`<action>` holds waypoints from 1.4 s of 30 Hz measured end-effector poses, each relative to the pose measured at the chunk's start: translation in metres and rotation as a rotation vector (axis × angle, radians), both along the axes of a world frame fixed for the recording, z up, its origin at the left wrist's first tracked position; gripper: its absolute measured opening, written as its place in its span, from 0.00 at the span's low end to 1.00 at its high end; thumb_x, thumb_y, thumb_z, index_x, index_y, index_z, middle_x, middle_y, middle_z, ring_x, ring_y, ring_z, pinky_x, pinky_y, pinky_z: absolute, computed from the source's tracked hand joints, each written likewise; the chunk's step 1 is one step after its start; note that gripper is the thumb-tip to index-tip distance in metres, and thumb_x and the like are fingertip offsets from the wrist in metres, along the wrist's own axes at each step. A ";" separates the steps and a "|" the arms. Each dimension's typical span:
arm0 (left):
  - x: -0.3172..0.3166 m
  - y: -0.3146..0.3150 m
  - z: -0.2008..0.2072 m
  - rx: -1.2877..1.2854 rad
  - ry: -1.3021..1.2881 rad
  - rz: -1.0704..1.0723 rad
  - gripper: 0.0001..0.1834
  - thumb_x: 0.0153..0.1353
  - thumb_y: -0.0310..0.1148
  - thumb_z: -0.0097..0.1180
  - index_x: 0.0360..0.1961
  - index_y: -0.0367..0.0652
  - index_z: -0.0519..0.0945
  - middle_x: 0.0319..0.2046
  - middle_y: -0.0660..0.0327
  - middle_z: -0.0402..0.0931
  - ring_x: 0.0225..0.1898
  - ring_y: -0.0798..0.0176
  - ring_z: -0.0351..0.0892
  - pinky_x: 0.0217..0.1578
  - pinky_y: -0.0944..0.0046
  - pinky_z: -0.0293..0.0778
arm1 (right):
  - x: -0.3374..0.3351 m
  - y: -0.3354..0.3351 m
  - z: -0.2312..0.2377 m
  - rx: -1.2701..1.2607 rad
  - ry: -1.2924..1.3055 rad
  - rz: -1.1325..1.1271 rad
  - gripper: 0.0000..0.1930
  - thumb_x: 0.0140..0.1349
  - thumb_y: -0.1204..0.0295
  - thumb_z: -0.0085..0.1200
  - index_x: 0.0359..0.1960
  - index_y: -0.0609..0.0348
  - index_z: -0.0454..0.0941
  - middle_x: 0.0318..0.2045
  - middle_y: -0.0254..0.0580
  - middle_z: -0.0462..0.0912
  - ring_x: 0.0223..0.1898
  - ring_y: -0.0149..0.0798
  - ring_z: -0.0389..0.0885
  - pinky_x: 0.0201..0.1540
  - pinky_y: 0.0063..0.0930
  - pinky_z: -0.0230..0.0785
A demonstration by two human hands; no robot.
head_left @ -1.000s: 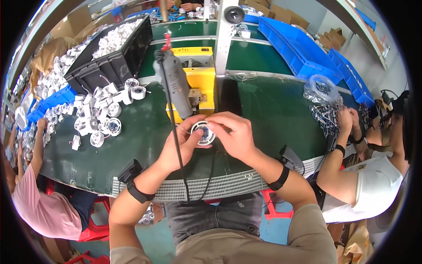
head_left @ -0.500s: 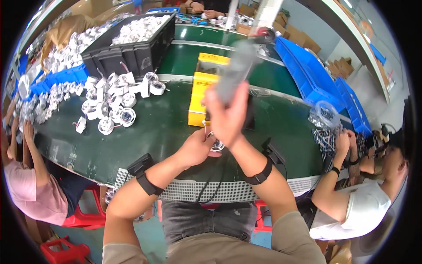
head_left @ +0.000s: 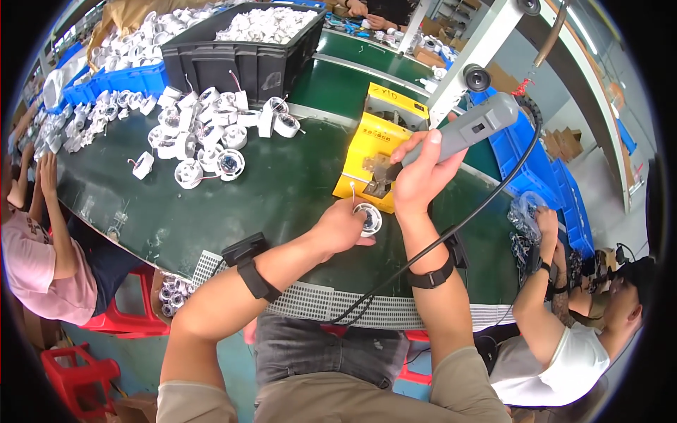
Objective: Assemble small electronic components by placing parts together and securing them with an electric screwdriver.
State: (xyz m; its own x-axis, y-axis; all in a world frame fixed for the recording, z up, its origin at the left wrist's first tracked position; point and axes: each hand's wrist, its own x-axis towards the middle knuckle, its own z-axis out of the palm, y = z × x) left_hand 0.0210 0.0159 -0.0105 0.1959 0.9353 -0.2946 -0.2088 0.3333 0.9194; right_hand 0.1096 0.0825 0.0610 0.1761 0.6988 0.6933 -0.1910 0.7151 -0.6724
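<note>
My left hand (head_left: 343, 227) is closed on a white round housing (head_left: 369, 220) with a dark inside and a short wire, just above the green table. My right hand (head_left: 421, 175) is wrapped round a grey electric screwdriver (head_left: 471, 128), which lies tilted with its rear end up to the right. The screwdriver's front end points at the metal front of a yellow box-shaped feeder (head_left: 367, 144); whether the tip touches it I cannot tell. A black cord (head_left: 486, 201) runs from the rear of the tool down past my right forearm.
Many loose white housings (head_left: 204, 134) lie left on the green table (head_left: 282, 190). Behind them stands a black crate (head_left: 233, 67) full of white parts. Blue trays (head_left: 564, 204) line the right side. Co-workers sit left and right; a white post (head_left: 465, 60) rises behind the feeder.
The screwdriver, blurred and more upright before, has swung right and tilted over, its front end now at the yellow feeder. My left hand keeps the white housing. The whole view has shifted slightly.
</note>
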 end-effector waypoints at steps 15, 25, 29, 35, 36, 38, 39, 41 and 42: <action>-0.001 -0.001 0.004 0.007 0.023 -0.015 0.16 0.70 0.26 0.37 0.54 0.29 0.69 0.46 0.51 0.74 0.42 0.59 0.80 0.42 0.62 0.84 | 0.003 0.000 -0.003 0.011 -0.096 0.005 0.19 0.69 0.68 0.41 0.57 0.64 0.55 0.20 0.41 0.70 0.15 0.33 0.69 0.19 0.26 0.65; -0.001 -0.002 0.006 0.000 0.021 0.003 0.16 0.69 0.25 0.37 0.53 0.28 0.69 0.45 0.51 0.74 0.42 0.59 0.80 0.42 0.62 0.84 | 0.000 0.004 -0.006 0.017 -0.043 0.039 0.19 0.68 0.68 0.41 0.56 0.63 0.56 0.20 0.41 0.70 0.15 0.33 0.69 0.19 0.26 0.65; -0.002 0.001 0.005 -0.002 0.014 -0.006 0.16 0.69 0.25 0.37 0.53 0.27 0.69 0.45 0.50 0.74 0.42 0.58 0.80 0.42 0.63 0.84 | 0.000 0.004 -0.008 0.020 -0.065 0.038 0.18 0.68 0.68 0.42 0.55 0.62 0.57 0.20 0.41 0.70 0.15 0.33 0.69 0.19 0.25 0.65; -0.004 0.002 0.005 -0.056 -0.016 0.001 0.15 0.68 0.24 0.37 0.52 0.30 0.71 0.46 0.51 0.74 0.42 0.59 0.80 0.40 0.62 0.84 | 0.005 -0.009 -0.008 -0.038 -0.028 0.093 0.17 0.69 0.67 0.40 0.55 0.61 0.56 0.20 0.41 0.70 0.15 0.33 0.69 0.19 0.26 0.66; -0.004 0.003 0.005 -0.049 -0.010 -0.005 0.15 0.68 0.24 0.37 0.52 0.30 0.71 0.46 0.51 0.74 0.42 0.59 0.80 0.40 0.62 0.84 | 0.007 -0.014 -0.009 -0.064 -0.026 0.103 0.18 0.69 0.67 0.40 0.56 0.61 0.56 0.20 0.41 0.69 0.15 0.33 0.69 0.19 0.26 0.66; -0.004 0.002 0.005 -0.045 -0.003 -0.015 0.15 0.68 0.24 0.37 0.52 0.29 0.71 0.46 0.51 0.74 0.42 0.59 0.80 0.40 0.62 0.84 | 0.011 -0.024 -0.014 -0.092 -0.023 0.110 0.18 0.69 0.67 0.39 0.57 0.61 0.55 0.20 0.41 0.69 0.15 0.33 0.69 0.19 0.26 0.66; -0.003 0.002 0.005 -0.028 -0.004 -0.010 0.16 0.69 0.25 0.38 0.53 0.28 0.70 0.45 0.50 0.75 0.42 0.58 0.80 0.41 0.62 0.84 | 0.014 -0.028 -0.016 -0.099 -0.021 0.125 0.19 0.69 0.67 0.40 0.57 0.61 0.55 0.20 0.41 0.69 0.15 0.33 0.69 0.19 0.26 0.66; -0.003 0.001 0.008 -0.013 -0.005 -0.008 0.16 0.69 0.26 0.38 0.53 0.26 0.68 0.45 0.49 0.75 0.42 0.56 0.81 0.42 0.63 0.84 | 0.017 -0.034 -0.020 -0.106 -0.019 0.136 0.19 0.69 0.67 0.40 0.58 0.60 0.55 0.20 0.40 0.69 0.15 0.33 0.69 0.19 0.27 0.67; -0.004 0.000 0.010 -0.018 0.016 -0.011 0.16 0.70 0.26 0.38 0.53 0.26 0.68 0.45 0.49 0.75 0.42 0.56 0.81 0.43 0.63 0.84 | 0.017 -0.036 -0.022 -0.123 -0.010 0.148 0.19 0.69 0.67 0.40 0.58 0.60 0.55 0.20 0.40 0.69 0.15 0.33 0.69 0.19 0.27 0.67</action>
